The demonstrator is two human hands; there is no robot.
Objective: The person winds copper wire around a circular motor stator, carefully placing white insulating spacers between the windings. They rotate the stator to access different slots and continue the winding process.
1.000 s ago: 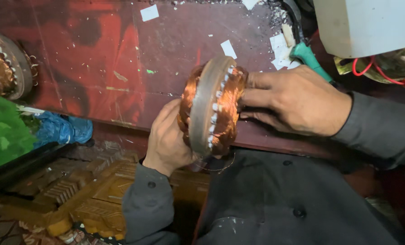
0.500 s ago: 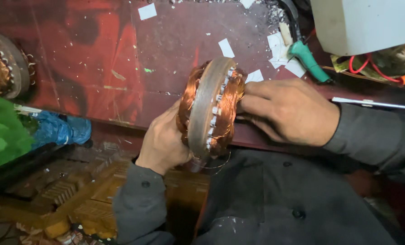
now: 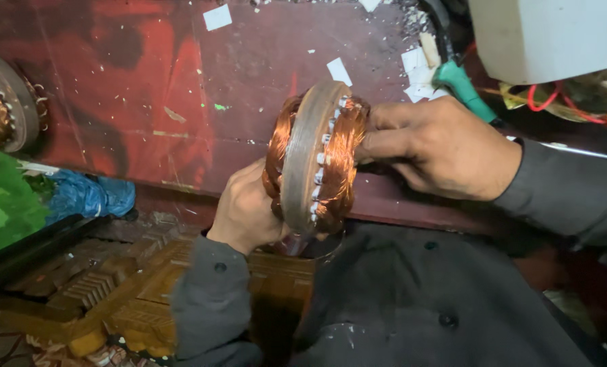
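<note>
Holding a wound motor stator (image 3: 314, 160) on edge above the lap, just in front of the red-stained surface (image 3: 147, 88), both hands are closed on it: the left hand (image 3: 249, 211) cups it from seven o'clock, and the right hand (image 3: 446, 149) presses its fingers into the copper coils from three o'clock. It looks heavy and rigid at its grey steel ring, the safer place to grip; the copper windings seem delicate and easily scratched. Another stator (image 3: 1, 102) lies at nine o'clock, a green-handled tool (image 3: 463, 88) at one o'clock.
</note>
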